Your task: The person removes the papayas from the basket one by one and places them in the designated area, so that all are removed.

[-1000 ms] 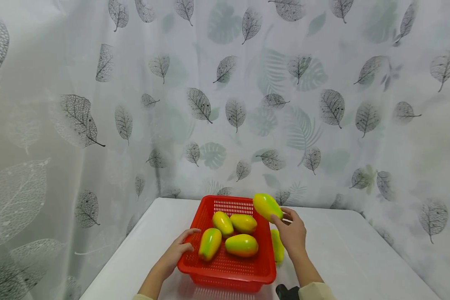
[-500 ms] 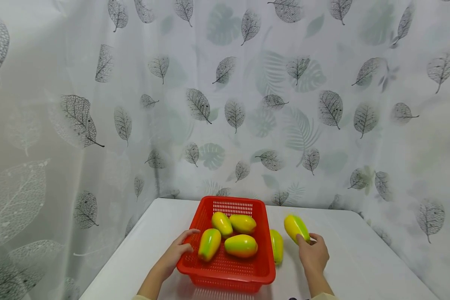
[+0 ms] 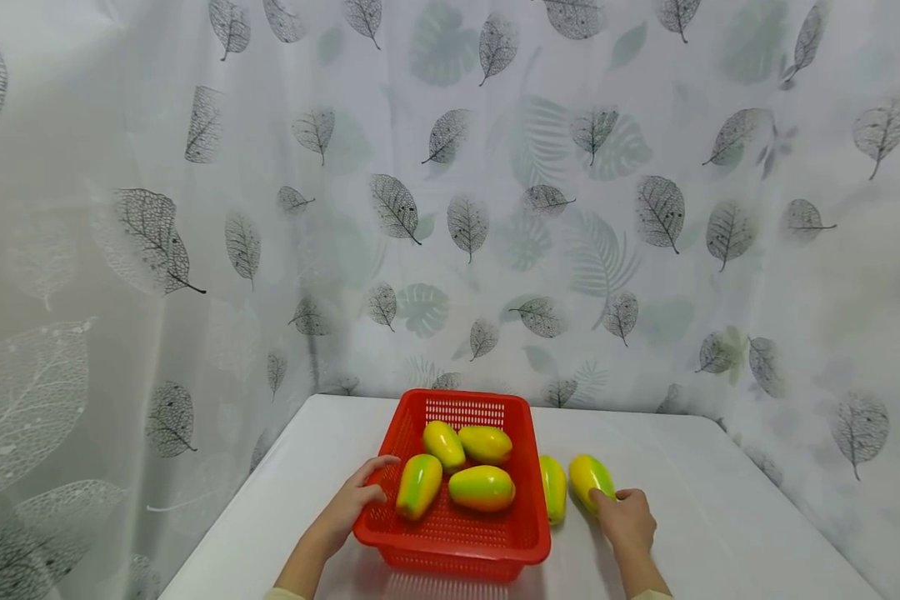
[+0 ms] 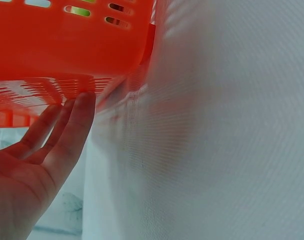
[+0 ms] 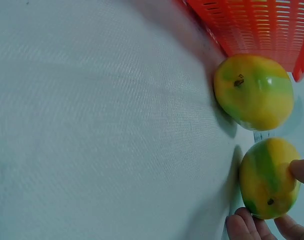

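Note:
My right hand [image 3: 627, 523] holds a yellow-green papaya [image 3: 592, 482] to the right of the red basket [image 3: 450, 546]. In the right wrist view, thumb and fingertips bear on opposite sides of this papaya [image 5: 270, 179], low by the table; whether it touches the cloth I cannot tell. Another papaya [image 5: 254, 92] lies between it and the basket's side. Inside the basket sit several more papayas [image 3: 482, 488]. My left hand [image 3: 347, 510] is at the basket's left rim. Seen from the left wrist, its fairly straight fingers [image 4: 72, 132] touch the red plastic from outside.
A white cloth-covered table [image 3: 727, 508] extends on both sides of the basket. Behind and beside it hangs a leaf-patterned curtain [image 3: 450, 275]. The basket has slotted walls and stands near the middle of the table.
My right hand has carried the papaya from above the basket's right rim rightwards, then down beside the other papaya outside. The left hand and basket have stayed in place.

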A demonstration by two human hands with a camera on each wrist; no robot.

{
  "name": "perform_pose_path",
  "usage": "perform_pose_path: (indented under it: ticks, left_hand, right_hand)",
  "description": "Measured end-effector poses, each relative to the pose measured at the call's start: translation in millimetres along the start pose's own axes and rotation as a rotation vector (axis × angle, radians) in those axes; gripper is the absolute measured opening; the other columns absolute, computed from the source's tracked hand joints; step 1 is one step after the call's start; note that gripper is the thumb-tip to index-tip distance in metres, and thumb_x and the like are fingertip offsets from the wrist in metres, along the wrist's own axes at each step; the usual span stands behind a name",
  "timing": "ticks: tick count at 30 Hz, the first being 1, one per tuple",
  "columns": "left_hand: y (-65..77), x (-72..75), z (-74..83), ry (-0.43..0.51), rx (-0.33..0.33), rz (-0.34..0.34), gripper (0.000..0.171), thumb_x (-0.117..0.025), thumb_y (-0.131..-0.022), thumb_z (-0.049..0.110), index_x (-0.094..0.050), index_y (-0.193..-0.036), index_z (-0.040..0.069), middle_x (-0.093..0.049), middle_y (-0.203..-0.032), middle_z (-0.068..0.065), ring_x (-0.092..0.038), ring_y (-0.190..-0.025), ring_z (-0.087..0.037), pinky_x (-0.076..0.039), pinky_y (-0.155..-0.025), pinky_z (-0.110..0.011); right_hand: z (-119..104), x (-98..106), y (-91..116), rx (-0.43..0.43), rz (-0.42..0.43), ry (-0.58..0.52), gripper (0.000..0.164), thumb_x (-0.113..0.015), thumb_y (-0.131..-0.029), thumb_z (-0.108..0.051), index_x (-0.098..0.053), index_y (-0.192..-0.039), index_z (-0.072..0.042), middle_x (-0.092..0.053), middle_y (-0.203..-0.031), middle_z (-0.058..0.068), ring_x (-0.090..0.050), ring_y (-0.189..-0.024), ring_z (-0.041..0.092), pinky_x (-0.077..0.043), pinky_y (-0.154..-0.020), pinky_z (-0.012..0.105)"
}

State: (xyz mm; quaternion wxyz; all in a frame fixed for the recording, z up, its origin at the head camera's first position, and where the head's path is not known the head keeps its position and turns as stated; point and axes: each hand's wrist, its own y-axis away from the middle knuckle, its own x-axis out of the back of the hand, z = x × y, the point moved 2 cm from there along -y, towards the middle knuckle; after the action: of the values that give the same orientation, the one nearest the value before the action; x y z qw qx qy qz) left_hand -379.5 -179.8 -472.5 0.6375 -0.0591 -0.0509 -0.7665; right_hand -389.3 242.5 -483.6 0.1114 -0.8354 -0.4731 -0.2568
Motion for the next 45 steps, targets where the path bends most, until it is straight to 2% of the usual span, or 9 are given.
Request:
perform_pose_path:
  ticks: [9, 18, 23, 28, 31, 36, 38, 42, 45]
  left_hand:
    - [0.0, 0.8, 2.0, -0.006, -0.004, -0.004, 0.064, -0.053, -0.089, 0.008, -0.044, -0.152, 0.014, -0.041, -0.153, -0.025, -0.066, -0.111, -0.027, -0.061, -0.092, -0.047]
    - [-0.1, -0.1, 0.0, 0.004, 0.007, -0.004, 0.065, -0.053, -0.090, 0.009, -0.042, -0.154, 0.014, -0.041, -0.153, -0.026, -0.068, -0.109, -0.026, -0.063, -0.089, -0.046]
    - [-1.6, 0.4, -2.1, 0.006, 0.009, -0.002, 0.065, -0.053, -0.090, 0.009, -0.042, -0.154, 0.014, -0.041, -0.154, -0.026, -0.067, -0.108, -0.026, -0.063, -0.089, -0.046]
    - [-1.5, 0.6, -2.4, 0.006, 0.007, 0.005, 0.065, -0.054, -0.090, 0.009, -0.043, -0.154, 0.014, -0.041, -0.154, -0.026, -0.068, -0.109, -0.026, -0.063, -0.088, -0.046]
    - [-1.3, 0.7, -3.1, 0.003, 0.005, 0.005, 0.064, -0.053, -0.091, 0.009, -0.043, -0.154, 0.015, -0.040, -0.155, -0.027, -0.068, -0.108, -0.026, -0.063, -0.088, -0.046]
    - [-0.4, 0.9, -4.1, 0.000, 0.004, -0.002, 0.062, -0.052, -0.092, 0.010, -0.044, -0.153, 0.016, -0.038, -0.156, -0.028, -0.069, -0.107, -0.026, -0.063, -0.088, -0.046]
    - [-0.1, 0.7, -3.6, 0.002, 0.004, -0.003, 0.062, -0.052, -0.092, 0.010, -0.043, -0.153, 0.015, -0.039, -0.155, -0.027, -0.068, -0.109, -0.026, -0.062, -0.089, -0.046]
    - [0.3, 0.3, -1.7, 0.006, -0.001, -0.002, 0.063, -0.052, -0.091, 0.009, -0.043, -0.153, 0.014, -0.039, -0.156, -0.026, -0.066, -0.112, -0.028, -0.062, -0.091, -0.047]
    - [0.7, 0.1, -0.1, 0.002, -0.003, 0.003, 0.064, -0.053, -0.090, 0.009, -0.043, -0.153, 0.014, -0.039, -0.156, -0.025, -0.065, -0.114, -0.029, -0.062, -0.091, -0.047]
  right_hand:
    - [-5, 1, 2, -0.001, -0.056, 0.056, 0.059, -0.065, -0.092, -0.031, -0.044, -0.121, 0.016, -0.055, -0.113, 0.035, -0.054, -0.107, 0.049, -0.051, -0.089, 0.055]
    - [-7, 3, 3, -0.011, -0.086, 0.098, 0.057, -0.066, -0.090, -0.031, -0.043, -0.113, 0.015, -0.055, -0.098, 0.030, -0.059, -0.087, 0.039, -0.057, -0.069, 0.037]
    - [-8, 4, 4, 0.001, -0.104, 0.124, 0.058, -0.066, -0.089, -0.032, -0.042, -0.112, 0.016, -0.055, -0.095, 0.030, -0.060, -0.083, 0.037, -0.056, -0.064, 0.035]
    - [-9, 3, 3, 0.011, -0.115, 0.171, 0.064, -0.066, -0.090, -0.036, -0.040, -0.114, 0.018, -0.055, -0.100, 0.033, -0.060, -0.090, 0.041, -0.059, -0.078, 0.046]
    - [-9, 5, 3, 0.034, -0.100, 0.209, 0.069, -0.064, -0.090, -0.038, -0.038, -0.117, 0.020, -0.053, -0.104, 0.038, -0.059, -0.095, 0.045, -0.056, -0.086, 0.054]
    - [-9, 7, 3, 0.067, -0.053, 0.244, 0.072, -0.062, -0.088, -0.041, -0.037, -0.117, 0.020, -0.049, -0.104, 0.041, -0.057, -0.094, 0.050, -0.053, -0.082, 0.057]
    - [-9, 7, 3, 0.069, -0.033, 0.252, 0.073, -0.061, -0.088, -0.042, -0.036, -0.118, 0.019, -0.046, -0.106, 0.042, -0.053, -0.098, 0.054, -0.051, -0.081, 0.059]
    - [-13, 8, 1, 0.068, 0.029, 0.240, 0.076, -0.058, -0.090, -0.043, -0.033, -0.127, 0.018, -0.039, -0.114, 0.042, -0.043, -0.108, 0.059, -0.047, -0.085, 0.065]
    - [-19, 7, 1, 0.098, 0.098, 0.215, 0.076, -0.058, -0.092, -0.043, -0.032, -0.135, 0.015, -0.037, -0.121, 0.041, -0.038, -0.114, 0.059, -0.043, -0.090, 0.071]
